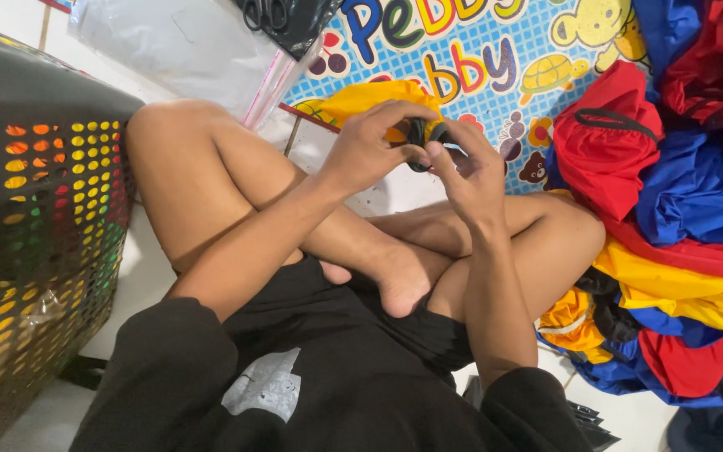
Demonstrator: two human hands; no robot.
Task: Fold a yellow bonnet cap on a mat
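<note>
Strap (418, 134), black and narrow, sits pinched between both hands above the crossed legs (378, 243), just in front of a yellow cloth (370, 99) lying on the mat (495, 75). The left hand (366, 151) curls over it from above, fingers (395, 113) bent and closed on the strap's upper part; the right hand (470, 172) meets it from the other side, thumb and fingers narrowed onto the same black piece. Much of the strap is hidden by the knuckles (whether it is elastic or webbing, and whether it is joined to the yellow cloth, cannot be told).

It looks light and limp, likely to flop or twist when let slack, and not fragile; a pinch at two points close together, as here, seems the surest hold, since a single grip would probably let the loose end dangle.

The person sits on a pale floor (144, 276) in a black shirt (311, 385). To the person's left stands a dark perforated basket (35, 209) with coloured things showing through its holes. To the right is a heap of red, blue and yellow bags (679, 209), some with black cords. Beyond the hands lie the bright cartoon mat, a clear plastic sheet (186, 50) and scissors (265, 12) at the top edge.
</note>
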